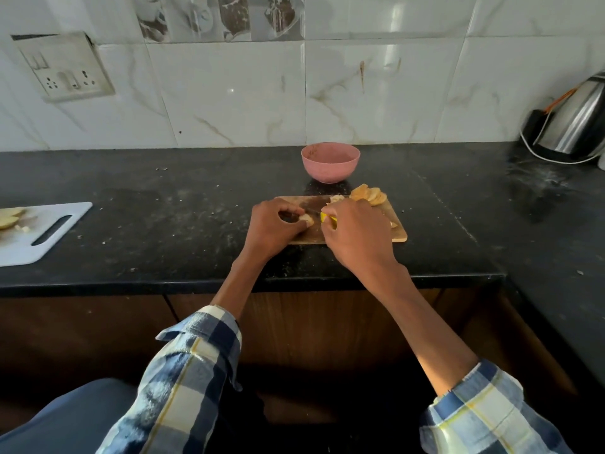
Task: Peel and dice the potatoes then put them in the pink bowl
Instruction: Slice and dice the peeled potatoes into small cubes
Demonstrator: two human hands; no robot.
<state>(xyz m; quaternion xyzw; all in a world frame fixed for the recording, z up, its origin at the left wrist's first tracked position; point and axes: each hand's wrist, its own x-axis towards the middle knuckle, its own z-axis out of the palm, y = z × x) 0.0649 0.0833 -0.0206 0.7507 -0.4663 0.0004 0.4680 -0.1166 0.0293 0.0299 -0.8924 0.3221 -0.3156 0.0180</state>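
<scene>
A wooden cutting board [397, 235] lies on the black counter, in front of the pink bowl [330, 162]. My left hand [273, 226] holds a pale potato piece [306, 218] down on the board with curled fingers. My right hand [353, 234] grips a knife by its yellow handle [328, 218]; the dark blade [313, 210] points left over the potato piece. A pile of potato slices [368, 194] sits at the board's far right corner. The inside of the bowl is not visible.
A white plastic cutting board [49, 231] with some potato pieces [11, 216] lies at the left of the counter. A steel kettle [576, 122] with its cord stands at the back right. A wall socket [65, 68] is on the tiles. The counter edge runs below my wrists.
</scene>
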